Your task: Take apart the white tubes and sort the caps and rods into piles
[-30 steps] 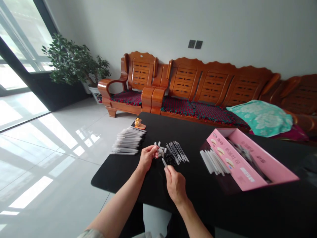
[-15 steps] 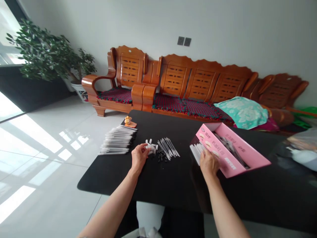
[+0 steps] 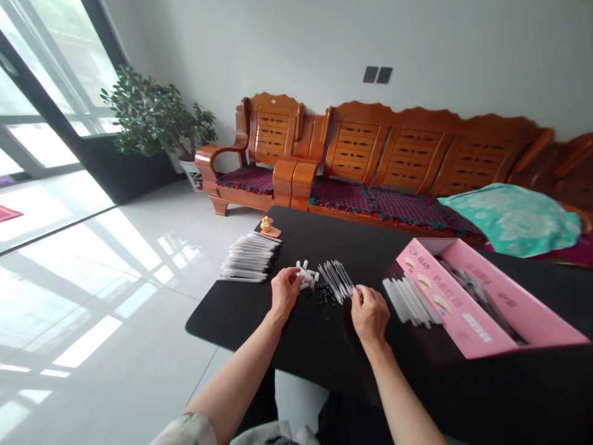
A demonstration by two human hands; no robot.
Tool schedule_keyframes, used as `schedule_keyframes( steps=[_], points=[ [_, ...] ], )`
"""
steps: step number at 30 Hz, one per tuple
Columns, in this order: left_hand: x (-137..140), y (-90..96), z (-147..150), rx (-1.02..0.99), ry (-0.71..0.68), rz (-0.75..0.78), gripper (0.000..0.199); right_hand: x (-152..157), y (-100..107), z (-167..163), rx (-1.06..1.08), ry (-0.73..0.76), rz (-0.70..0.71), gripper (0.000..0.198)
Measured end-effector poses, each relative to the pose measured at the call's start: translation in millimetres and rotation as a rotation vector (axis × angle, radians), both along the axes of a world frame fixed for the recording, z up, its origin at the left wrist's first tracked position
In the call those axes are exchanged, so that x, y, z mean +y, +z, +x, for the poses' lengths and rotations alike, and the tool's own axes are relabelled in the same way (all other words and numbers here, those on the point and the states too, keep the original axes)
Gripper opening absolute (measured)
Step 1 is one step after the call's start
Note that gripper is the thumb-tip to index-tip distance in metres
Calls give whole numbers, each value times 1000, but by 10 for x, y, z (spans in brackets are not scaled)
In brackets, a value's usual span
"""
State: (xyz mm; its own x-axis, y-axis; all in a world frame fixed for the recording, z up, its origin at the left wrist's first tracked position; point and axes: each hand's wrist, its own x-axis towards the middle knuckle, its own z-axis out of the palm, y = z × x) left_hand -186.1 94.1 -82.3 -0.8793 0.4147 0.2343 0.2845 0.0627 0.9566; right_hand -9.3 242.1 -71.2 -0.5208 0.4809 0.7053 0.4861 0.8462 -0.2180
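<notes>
Two bare hands work at a black desk (image 3: 287, 346): the left hand (image 3: 283, 293), fingers curled, touches small white plastic caps (image 3: 306, 277); the right hand (image 3: 369, 313), at three o'clock of them, reaches thin clear refill tubes (image 3: 338, 279), grip hidden.

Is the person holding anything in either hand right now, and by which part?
It cannot be told for sure. The left hand touches the small white plastic caps; the right hand reaches the thin clear refill tubes, fingertips hidden.
</notes>
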Motion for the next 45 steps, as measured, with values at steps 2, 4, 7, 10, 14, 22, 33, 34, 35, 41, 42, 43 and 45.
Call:
schedule_keyframes(
  steps=[2, 4, 7, 10, 14, 22, 33, 34, 35, 41, 42, 43, 45],
  points=[
    [-13, 5, 12, -4, -2, 24, 18, -125, -34, -83, -7, 59, 25, 26],
    [-30, 28, 24, 19, 1, 31, 16, -170, -62, -108, -27, 109, 64, 25],
    [-98, 105, 10, 131, 15, -11, 12, -158, -85, -91, -46, 133, 92, 23],
    [-291, 203, -67, 296, 53, -140, 13, -139, -89, -75, -35, 117, 87, 22],
    [-728, 265, -225, 411, 153, -412, 18, -141, -91, -82, -16, 108, 79, 24],
    [-1227, 178, -371, 478, 245, -740, 20, -139, -106, -87, -16, 120, 68, 23],
    [-1265, 226, -293, 520, 53, -764, 14, -173, -74, -79, -9, 121, 56, 23],
    [-1235, 255, -264, 520, 17, -756, 15, -180, -62, -83, 1, 134, 48, 23],
    [-1186, 287, -233, 525, -23, -734, 16, -191, -44, -91, 10, 156, 37, 22],
    [-577, 458, -56, 608, -219, -488, 16, -357, 145, -247, 25, 364, -63, 24],
    [-462, 471, -30, 618, -245, -445, 15, -382, 158, -284, 32, 390, -64, 24],
    [-356, 477, -5, 627, -271, -402, 14, -401, 160, -318, 39, 409, -62, 24],
    [-184, 468, 47, 635, -322, -322, 15, -414, 128, -372, 49, 423, -56, 22]
  ],
)
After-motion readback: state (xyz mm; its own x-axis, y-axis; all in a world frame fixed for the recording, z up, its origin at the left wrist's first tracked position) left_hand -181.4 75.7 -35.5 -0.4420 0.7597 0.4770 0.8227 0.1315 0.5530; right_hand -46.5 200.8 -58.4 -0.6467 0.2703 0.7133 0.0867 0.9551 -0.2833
